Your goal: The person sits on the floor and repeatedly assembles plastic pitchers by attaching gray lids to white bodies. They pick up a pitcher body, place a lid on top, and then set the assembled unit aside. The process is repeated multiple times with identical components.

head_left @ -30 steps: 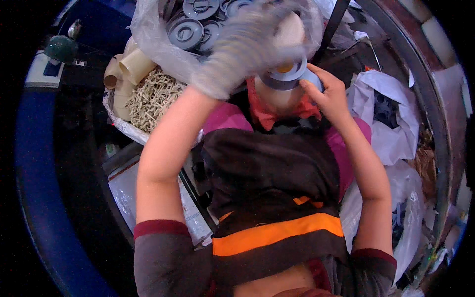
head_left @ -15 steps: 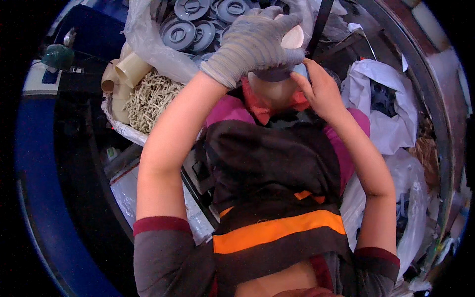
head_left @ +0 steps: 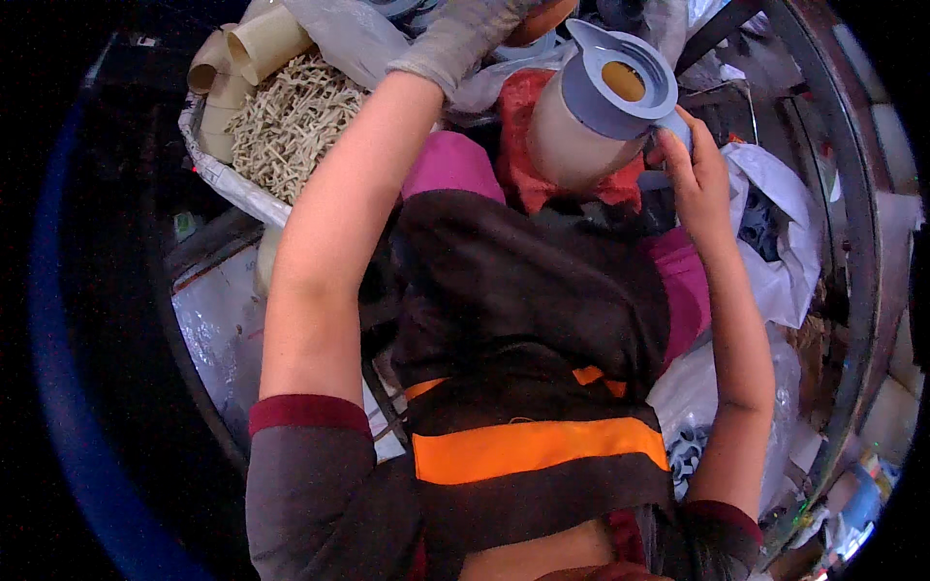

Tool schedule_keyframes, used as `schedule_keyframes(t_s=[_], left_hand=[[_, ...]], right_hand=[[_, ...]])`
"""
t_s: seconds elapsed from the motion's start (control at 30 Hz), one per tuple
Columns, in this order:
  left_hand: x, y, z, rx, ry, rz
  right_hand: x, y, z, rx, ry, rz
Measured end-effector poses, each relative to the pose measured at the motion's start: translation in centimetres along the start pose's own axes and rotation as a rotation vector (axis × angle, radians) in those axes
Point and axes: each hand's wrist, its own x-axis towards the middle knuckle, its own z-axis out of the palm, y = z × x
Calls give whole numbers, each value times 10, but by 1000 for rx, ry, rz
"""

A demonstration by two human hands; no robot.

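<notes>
A jug (head_left: 572,145) with a pale body and a grey collar stands slightly tilted on a red cloth (head_left: 520,107) by my knees. Its spout points to the far left, and a round hole in the collar shows a tan inside. My bare right hand (head_left: 699,169) is closed round the grey handle on the jug's right side. My left hand (head_left: 475,39), in a striped knit glove, is at the top edge, left of the jug and apart from it. Its fingers are partly cut off and curl against a rounded orange-brown piece (head_left: 544,21).
On the left, a sack (head_left: 235,198) holds many small cream plastic pieces (head_left: 291,121) and cream tubes (head_left: 269,46). Clear plastic bagging (head_left: 354,44) lies beyond it. A white bag (head_left: 790,276) with dark parts is at right, inside a curved metal frame (head_left: 865,194).
My gloved left hand has left the jug's top and moved up to the far edge. The jug's grey collar now shows, and my right hand has shifted right with the handle.
</notes>
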Motion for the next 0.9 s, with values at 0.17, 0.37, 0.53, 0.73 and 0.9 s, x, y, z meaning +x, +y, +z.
schedule_keyframes(t_s=[0.17, 0.37, 0.53, 0.73, 0.9], left_hand=[[-26, -65, -3, -102, 86, -141], [-32, -65, 5, 131, -132, -75], [-29, -94, 5, -47, -138, -10], [-30, -111, 3, 152, -41, -76], [-51, -169, 12, 827, 115, -283]], right_hand=[[4, -8, 0, -31, -41, 40], [6, 12, -1, 104, -23, 10], [10, 1, -5, 6, -61, 4], [8, 10, -11, -22, -44, -10], [8, 4, -6, 40, -79, 12]])
